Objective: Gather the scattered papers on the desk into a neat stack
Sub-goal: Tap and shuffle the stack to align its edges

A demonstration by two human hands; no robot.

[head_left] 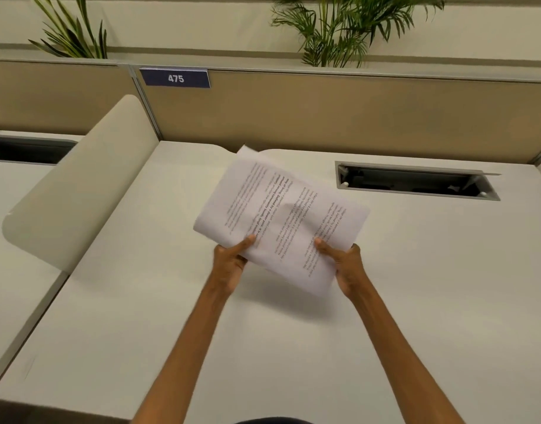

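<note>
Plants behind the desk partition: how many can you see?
2. One plant stands at the upper left, another plant at the upper right. More may be hidden outside the view.

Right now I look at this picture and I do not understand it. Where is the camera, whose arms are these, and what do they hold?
There is no machine here. A person wears a camera on the head, looking forward and down, so you see their own two arms. The left hand and the right hand grip the near edge of a bundle of printed papers, lifted above the pale desk. The sheets are not yet squared. Behind are a cable slot, a sign reading 475 and plants.
</note>
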